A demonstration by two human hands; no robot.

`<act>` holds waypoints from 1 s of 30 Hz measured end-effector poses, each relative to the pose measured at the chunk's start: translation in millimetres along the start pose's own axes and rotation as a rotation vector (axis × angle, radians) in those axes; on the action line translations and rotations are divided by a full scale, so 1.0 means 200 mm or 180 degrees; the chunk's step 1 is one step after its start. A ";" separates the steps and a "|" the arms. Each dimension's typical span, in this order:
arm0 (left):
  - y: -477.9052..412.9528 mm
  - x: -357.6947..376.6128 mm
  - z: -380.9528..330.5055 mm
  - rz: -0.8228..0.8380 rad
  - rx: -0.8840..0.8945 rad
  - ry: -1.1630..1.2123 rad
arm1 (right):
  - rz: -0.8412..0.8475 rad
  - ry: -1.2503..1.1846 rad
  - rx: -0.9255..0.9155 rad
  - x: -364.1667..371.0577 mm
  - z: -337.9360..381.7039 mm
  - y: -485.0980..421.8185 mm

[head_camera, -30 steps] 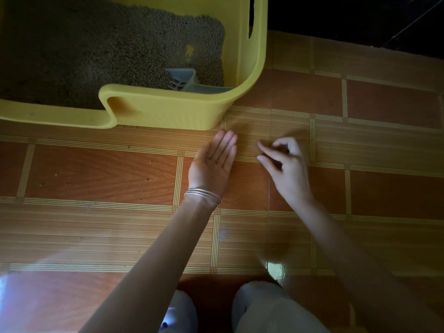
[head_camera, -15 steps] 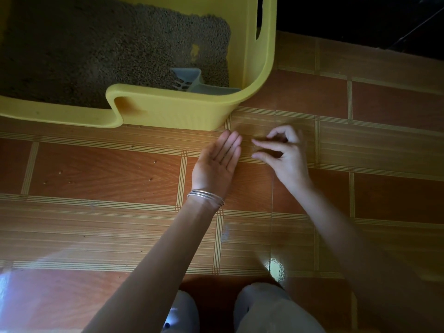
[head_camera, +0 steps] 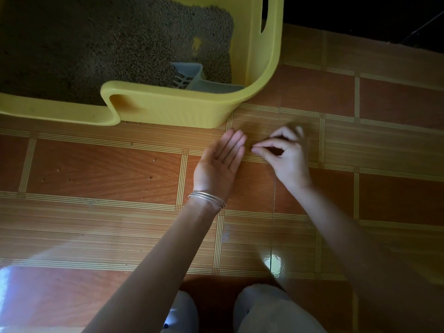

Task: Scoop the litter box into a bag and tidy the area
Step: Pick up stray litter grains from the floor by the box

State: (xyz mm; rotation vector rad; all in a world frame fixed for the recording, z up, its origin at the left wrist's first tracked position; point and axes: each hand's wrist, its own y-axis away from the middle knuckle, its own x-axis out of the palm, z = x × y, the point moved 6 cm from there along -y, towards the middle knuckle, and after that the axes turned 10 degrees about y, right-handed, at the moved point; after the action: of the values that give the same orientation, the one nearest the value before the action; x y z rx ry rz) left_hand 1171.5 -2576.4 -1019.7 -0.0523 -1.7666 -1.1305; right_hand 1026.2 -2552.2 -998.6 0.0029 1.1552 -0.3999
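The litter box is cut off at the top and left edges. Grey litter is seen inside it, and a pale scoop lies at its near right corner, partly hidden by the wall. Just in front of that corner the left hand is held flat, palm up, fingers straight. Beside it the right hand is blurred, with thumb and forefinger pinched together; whether a grain is held cannot be told. Stray grains are scattered on the floor before the box.
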 end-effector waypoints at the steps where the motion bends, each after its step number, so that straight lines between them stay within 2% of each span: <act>1: 0.00 0.00 0.00 -0.0003 -0.0003 -0.0005 | -0.0033 0.0014 0.0008 0.00 0.01 0.00; 9: 0.00 0.00 0.00 -0.0082 0.0028 0.0079 | -0.0119 0.0432 0.0232 0.02 0.06 0.05; 12: 0.01 0.01 0.01 -0.0094 0.0016 0.0092 | -0.0065 -0.0099 0.0546 0.01 0.08 0.04; 15: 0.00 0.03 0.01 -0.0149 0.0009 0.0075 | -0.0070 -0.0851 0.0463 -0.04 0.19 0.01; 19: 0.01 0.04 0.06 -0.0288 -0.0088 0.0254 | 0.0071 -0.0840 0.0115 -0.05 0.34 0.01; 21: 0.02 0.04 0.06 -0.0280 -0.0054 0.0224 | -0.0012 -0.0874 0.0094 -0.07 0.31 0.02; 24: 0.03 0.03 0.00 -0.0203 0.0063 0.0288 | -0.0111 -0.1047 0.0418 -0.13 0.16 0.05; 30: 0.05 0.00 -0.09 -0.0197 0.0211 0.0296 | 0.0364 -0.0955 0.0855 -0.10 -0.06 0.08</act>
State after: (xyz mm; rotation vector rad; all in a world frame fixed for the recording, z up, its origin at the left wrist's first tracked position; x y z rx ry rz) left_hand 1188.5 -2584.6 -1011.8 0.0940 -1.7314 -1.1002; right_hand 1012.8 -2529.0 -989.4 0.2351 0.7955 -0.4351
